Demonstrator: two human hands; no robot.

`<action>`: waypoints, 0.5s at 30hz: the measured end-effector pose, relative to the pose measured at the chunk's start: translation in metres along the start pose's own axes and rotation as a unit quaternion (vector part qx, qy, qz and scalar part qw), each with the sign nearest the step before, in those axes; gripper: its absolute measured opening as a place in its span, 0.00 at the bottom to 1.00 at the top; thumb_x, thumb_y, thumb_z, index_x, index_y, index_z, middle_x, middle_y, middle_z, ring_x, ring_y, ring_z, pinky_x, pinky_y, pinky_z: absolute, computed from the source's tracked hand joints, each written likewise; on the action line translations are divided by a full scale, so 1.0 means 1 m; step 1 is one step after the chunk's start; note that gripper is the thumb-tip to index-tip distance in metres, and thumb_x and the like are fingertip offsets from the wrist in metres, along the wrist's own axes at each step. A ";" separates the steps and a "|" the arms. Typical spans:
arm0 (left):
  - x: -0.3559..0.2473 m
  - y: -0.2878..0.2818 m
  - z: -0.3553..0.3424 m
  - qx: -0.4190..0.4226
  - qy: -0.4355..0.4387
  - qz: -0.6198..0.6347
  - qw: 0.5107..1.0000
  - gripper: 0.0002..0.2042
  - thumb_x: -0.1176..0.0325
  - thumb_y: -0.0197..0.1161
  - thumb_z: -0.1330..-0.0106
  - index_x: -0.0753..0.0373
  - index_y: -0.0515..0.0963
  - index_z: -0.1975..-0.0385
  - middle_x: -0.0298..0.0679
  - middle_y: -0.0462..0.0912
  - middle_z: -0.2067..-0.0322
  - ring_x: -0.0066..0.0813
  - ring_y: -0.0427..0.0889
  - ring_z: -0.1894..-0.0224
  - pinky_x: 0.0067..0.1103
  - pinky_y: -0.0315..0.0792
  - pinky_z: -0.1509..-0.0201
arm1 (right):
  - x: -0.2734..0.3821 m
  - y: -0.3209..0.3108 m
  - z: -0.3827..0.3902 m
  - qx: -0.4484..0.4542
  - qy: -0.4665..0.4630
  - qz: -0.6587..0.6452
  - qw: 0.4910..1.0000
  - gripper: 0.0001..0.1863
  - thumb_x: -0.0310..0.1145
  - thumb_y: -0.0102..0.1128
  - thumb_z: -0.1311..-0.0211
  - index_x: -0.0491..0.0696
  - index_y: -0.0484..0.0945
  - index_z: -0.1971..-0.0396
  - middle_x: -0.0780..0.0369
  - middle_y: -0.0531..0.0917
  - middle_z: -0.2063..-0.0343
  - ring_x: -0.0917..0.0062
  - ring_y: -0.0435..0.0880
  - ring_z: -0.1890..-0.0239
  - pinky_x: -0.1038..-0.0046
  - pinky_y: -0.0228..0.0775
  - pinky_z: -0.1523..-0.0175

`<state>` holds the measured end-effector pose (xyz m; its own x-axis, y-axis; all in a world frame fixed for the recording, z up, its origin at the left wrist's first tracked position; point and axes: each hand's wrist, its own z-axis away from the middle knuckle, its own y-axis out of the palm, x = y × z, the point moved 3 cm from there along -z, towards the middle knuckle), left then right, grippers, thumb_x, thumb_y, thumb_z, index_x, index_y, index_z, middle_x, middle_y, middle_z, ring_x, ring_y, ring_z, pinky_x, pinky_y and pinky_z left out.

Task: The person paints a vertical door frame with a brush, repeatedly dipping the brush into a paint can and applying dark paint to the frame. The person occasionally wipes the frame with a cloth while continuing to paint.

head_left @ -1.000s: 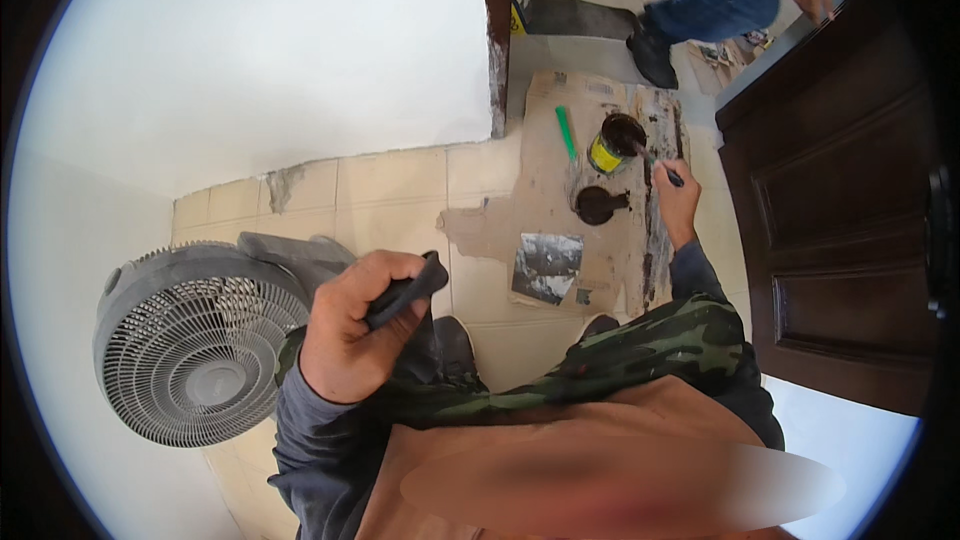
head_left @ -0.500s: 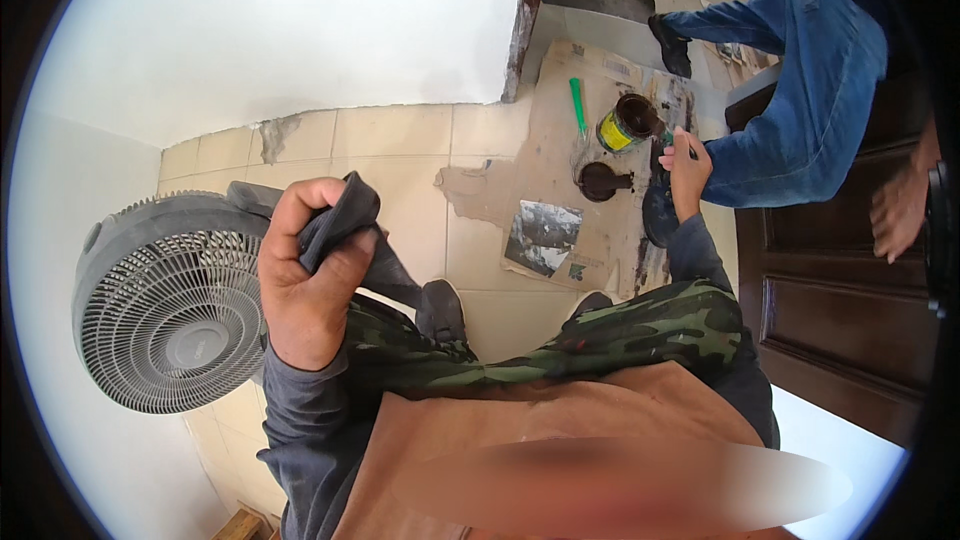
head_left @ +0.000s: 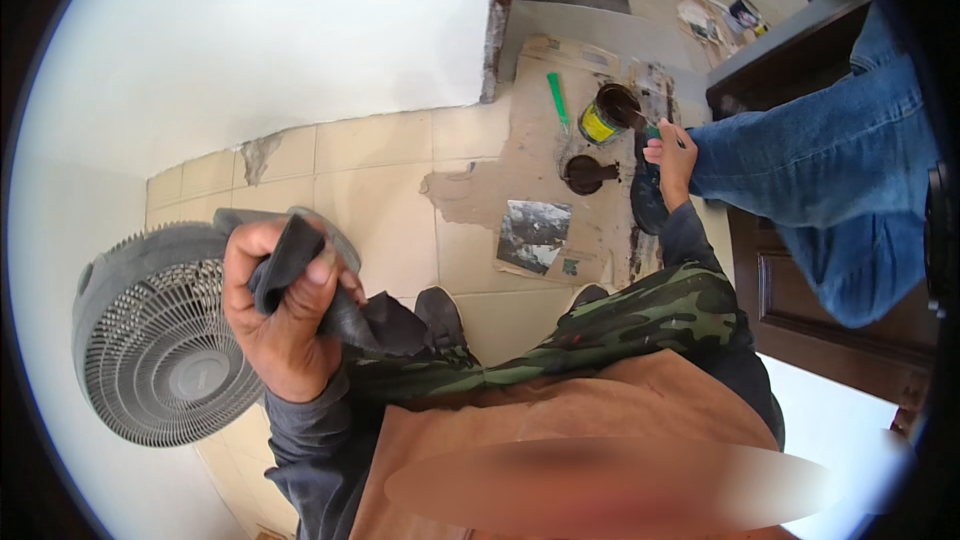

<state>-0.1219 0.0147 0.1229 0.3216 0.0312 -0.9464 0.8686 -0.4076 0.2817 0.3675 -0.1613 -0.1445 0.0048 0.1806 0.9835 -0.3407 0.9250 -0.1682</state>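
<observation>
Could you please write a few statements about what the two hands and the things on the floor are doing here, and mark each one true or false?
1. The left hand grips a dark grey cloth. True.
2. The right hand rests flat on the fan. False: it reaches out to the open paint can, holding a small tool whose tip is at the can's rim.
3. The grey fan stands on the tiled floor by the left hand. True.
4. The paint can is closed with its lid. False: it is open, and the round lid lies beside it on the cardboard.
5. A green-handled tool lies on the cardboard near the can. True.
</observation>
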 end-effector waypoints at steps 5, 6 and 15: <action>0.000 -0.001 -0.003 0.018 0.040 0.005 0.999 0.13 0.75 0.70 0.34 0.65 0.70 0.58 0.47 0.79 0.64 0.28 0.80 0.74 0.22 0.79 0.74 | 0.002 0.003 0.003 -0.013 -0.014 -0.030 0.999 0.18 0.44 0.63 0.28 0.42 0.84 0.56 0.57 0.85 0.75 0.75 0.84 0.80 0.74 0.80 0.74; 0.000 -0.001 -0.003 0.022 0.051 -0.001 0.998 0.14 0.75 0.69 0.33 0.65 0.69 0.57 0.47 0.77 0.65 0.27 0.79 0.75 0.21 0.78 0.75 | -0.002 0.000 0.004 -0.027 0.017 -0.050 0.998 0.19 0.45 0.63 0.28 0.42 0.83 0.57 0.57 0.85 0.74 0.75 0.84 0.80 0.74 0.81 0.74; 0.006 -0.011 0.004 0.033 0.025 -0.058 0.997 0.12 0.72 0.64 0.29 0.66 0.68 0.54 0.46 0.76 0.64 0.25 0.75 0.75 0.19 0.74 0.76 | -0.053 -0.051 -0.027 -0.060 0.184 -0.414 0.889 0.21 0.48 0.59 0.28 0.42 0.82 0.57 0.56 0.85 0.67 0.68 0.87 0.65 0.61 0.82 0.49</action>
<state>-0.1314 0.0156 0.1136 0.2401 0.1276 -0.9623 0.8749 -0.4580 0.1575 0.4105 -0.2094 -0.1902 0.5227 -0.5026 0.6886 0.0268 0.8170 0.5761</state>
